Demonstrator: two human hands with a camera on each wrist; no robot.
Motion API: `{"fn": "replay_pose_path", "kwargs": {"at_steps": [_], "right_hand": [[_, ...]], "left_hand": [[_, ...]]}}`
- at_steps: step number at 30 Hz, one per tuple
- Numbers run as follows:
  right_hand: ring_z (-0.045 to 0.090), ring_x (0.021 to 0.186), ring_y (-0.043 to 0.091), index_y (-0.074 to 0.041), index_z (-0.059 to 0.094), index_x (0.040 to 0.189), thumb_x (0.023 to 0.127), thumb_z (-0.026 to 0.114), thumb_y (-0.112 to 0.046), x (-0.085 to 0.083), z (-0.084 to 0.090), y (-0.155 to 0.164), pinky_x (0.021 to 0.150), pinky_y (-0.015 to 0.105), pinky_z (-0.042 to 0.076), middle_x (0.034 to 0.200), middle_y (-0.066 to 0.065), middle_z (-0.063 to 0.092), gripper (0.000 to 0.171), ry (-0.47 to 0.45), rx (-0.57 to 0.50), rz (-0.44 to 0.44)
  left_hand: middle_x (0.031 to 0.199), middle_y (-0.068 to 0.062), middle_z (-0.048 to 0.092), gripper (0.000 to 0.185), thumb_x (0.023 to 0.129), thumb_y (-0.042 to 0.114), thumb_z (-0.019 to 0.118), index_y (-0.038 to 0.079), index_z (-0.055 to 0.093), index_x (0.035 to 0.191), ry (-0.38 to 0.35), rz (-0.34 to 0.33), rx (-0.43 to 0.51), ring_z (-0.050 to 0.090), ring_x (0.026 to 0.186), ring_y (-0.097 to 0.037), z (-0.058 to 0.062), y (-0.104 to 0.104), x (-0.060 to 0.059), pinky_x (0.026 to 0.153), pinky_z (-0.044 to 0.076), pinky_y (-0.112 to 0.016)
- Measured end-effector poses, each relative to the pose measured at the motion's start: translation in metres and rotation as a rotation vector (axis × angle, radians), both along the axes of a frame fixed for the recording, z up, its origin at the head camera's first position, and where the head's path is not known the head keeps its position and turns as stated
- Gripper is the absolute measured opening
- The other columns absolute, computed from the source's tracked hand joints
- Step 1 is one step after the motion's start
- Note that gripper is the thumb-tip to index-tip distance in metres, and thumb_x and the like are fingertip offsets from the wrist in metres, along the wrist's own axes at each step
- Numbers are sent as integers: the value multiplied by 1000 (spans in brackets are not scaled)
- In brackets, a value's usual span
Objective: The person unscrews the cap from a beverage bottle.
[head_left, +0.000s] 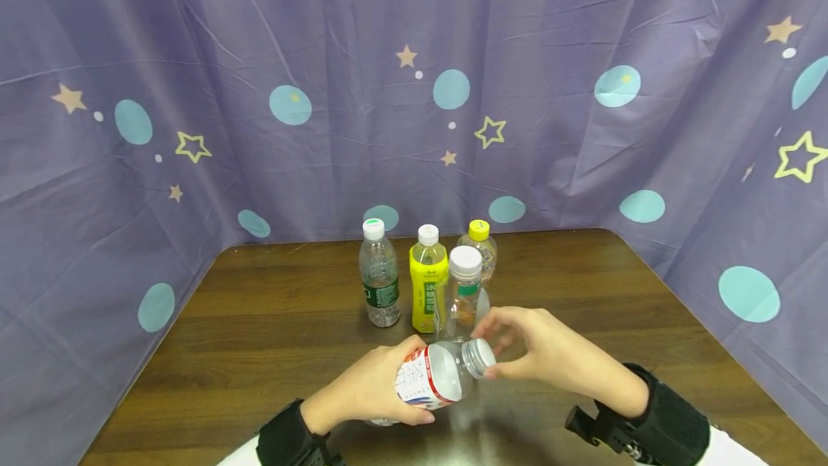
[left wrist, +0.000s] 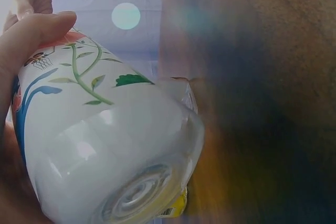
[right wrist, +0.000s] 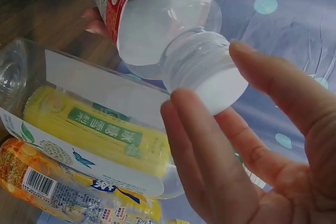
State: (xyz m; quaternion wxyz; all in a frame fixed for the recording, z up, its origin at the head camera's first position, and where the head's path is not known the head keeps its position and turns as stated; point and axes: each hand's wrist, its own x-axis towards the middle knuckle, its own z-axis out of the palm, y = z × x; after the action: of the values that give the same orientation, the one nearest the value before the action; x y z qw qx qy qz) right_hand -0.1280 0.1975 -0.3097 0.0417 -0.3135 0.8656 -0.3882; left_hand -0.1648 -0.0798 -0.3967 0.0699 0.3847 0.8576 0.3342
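My left hand (head_left: 365, 388) grips a clear plastic bottle (head_left: 423, 380) with a white and red label. The bottle is tilted, its neck pointing to the right and up. Fingers and thumb of my right hand (head_left: 550, 351) are at the sides of its white cap (head_left: 481, 357), pinching it. From the right wrist, the cap (right wrist: 223, 90) sits on the bottle's neck between thumb and fingers. The left wrist view shows the bottle's base (left wrist: 142, 192) and a plant pattern on the label. Just behind the hands stands another clear bottle (head_left: 465, 268) with a white cap.
Farther back on the wooden table (head_left: 272, 322) stand a green-labelled clear bottle (head_left: 380, 272), a yellow-labelled bottle (head_left: 427, 282) and a yellow-capped bottle (head_left: 479, 231). A purple curtain (head_left: 362, 128) with stars and dots hangs behind the table.
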Motion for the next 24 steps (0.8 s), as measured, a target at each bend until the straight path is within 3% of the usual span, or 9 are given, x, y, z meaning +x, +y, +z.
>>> {"fn": "replay_pose_path", "kwargs": {"at_steps": [3,7,10,13,15,18,21,24], "right_hand": [[67,85,5,-14,63,105,78,80,-26,0,1,0,70,26,55,98,-2,70,34,13,-25,2],[67,87,8,-11,63,108,79,79,-21,-7,7,11,70,29,57,101,4,69,34,-52,-87,20],[68,89,12,-6,62,111,82,77,-17,-25,16,35,72,31,57,104,10,68,35,-117,-83,13],[67,87,16,-3,62,112,82,76,-17,-53,15,65,70,31,56,102,13,68,35,-105,10,-116],[66,86,19,-2,64,109,81,77,-18,-75,1,81,69,32,54,99,13,69,35,-44,110,-256],[65,84,26,1,63,104,78,78,-17,-103,-34,95,69,38,53,95,16,69,35,35,266,-423],[65,82,28,5,63,99,74,79,-12,-121,-74,101,70,41,51,91,17,69,34,67,390,-466],[63,76,25,2,66,93,71,81,-9,-129,-102,102,64,40,50,86,14,68,28,66,462,-461]], "left_hand": [[89,15,60,65,65,47,85,24,49,115,-6,2,8,56,72,4,0,-1,0,63,47,-17],[89,15,60,64,66,47,85,23,49,114,-19,7,18,56,72,3,0,-3,-1,63,47,-17],[88,15,60,64,65,48,85,24,49,113,-16,10,16,56,72,3,1,-4,0,63,47,-17],[88,15,60,63,65,48,84,24,49,112,-10,5,12,56,72,3,1,-3,0,63,47,-17],[88,15,60,63,65,48,84,24,49,112,-13,0,11,56,72,3,2,-3,0,63,47,-17],[89,15,60,63,66,49,84,24,50,113,-22,-4,4,56,72,3,2,-3,1,63,47,-17],[89,15,60,64,66,49,84,24,50,113,-32,-5,-2,56,72,3,2,-2,2,64,47,-17],[88,16,60,64,66,49,84,24,50,114,-32,-4,-6,56,72,3,2,-1,3,63,47,-17]]}}
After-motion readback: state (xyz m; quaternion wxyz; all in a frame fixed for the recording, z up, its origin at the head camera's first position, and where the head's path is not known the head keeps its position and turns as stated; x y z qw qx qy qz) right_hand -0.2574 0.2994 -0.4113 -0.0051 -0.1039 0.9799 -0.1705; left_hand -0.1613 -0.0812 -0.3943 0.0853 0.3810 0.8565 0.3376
